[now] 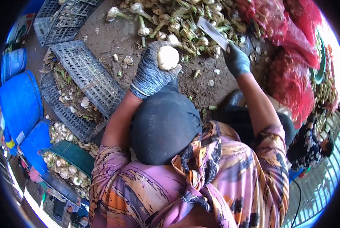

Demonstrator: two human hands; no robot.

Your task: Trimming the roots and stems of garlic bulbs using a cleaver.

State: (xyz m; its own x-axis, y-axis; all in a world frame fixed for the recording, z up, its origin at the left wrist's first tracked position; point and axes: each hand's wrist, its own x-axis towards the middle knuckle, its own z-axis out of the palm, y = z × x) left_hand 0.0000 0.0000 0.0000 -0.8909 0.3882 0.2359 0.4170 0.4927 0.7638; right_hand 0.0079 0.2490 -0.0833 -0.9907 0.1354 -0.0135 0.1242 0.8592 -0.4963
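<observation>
In my gloved left hand, raised over the dirty floor, is a pale, rounded garlic bulb; the fingers wrap round it and its stem does not show. My right hand, in a grey-blue glove, grips a knife whose broad blade points up and left. The blade is apart from the held bulb, in front of a heap of garlic bulbs with their stems on. The knife's handle is hidden in the right fist. My dark-covered knee lies between the forearms.
Grey plastic crates holding trimmings lie at the left. Beyond them stand blue barrels and a green basin near whitish bulbs. Red mesh sacks line the right side. Another person is farther right.
</observation>
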